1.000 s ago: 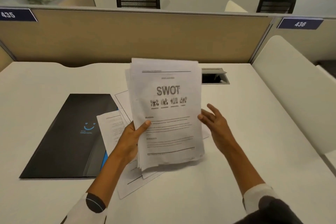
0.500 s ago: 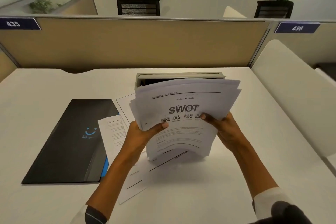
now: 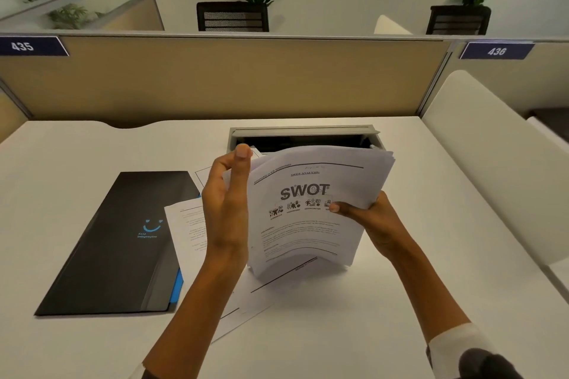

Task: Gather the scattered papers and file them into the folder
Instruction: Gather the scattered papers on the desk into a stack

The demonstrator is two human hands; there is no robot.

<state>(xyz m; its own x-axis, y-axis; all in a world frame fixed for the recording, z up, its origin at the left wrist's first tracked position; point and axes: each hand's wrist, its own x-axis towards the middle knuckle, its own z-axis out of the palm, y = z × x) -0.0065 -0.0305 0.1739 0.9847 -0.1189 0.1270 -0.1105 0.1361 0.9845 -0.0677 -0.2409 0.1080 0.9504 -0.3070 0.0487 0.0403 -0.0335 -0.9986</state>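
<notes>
My right hand (image 3: pixel 374 221) grips the right edge of a thick stack of papers (image 3: pixel 308 224), thumb on the "SWOT" front page. The stack stands on its bottom edge on the white desk (image 3: pixel 400 301) and bows toward me. My left hand (image 3: pixel 226 209) is held upright and flat against the stack's left edge, fingers straight, not clasping it. A few loose sheets (image 3: pixel 189 234) lie flat on the desk under and left of the stack. The black folder (image 3: pixel 123 240) with a blue smile logo lies closed at the left, a blue tab (image 3: pixel 177 286) showing at its near right corner.
An open grey cable box (image 3: pixel 304 132) sits in the desk just behind the stack. A beige partition (image 3: pixel 215 80) closes the far edge. A white divider panel (image 3: pixel 492 169) borders the desk's right side.
My right hand has taken hold of the stack's right edge. My left hand released its grip and slid up flat along the left edge. The stack came down onto the desk on its bottom edge.
</notes>
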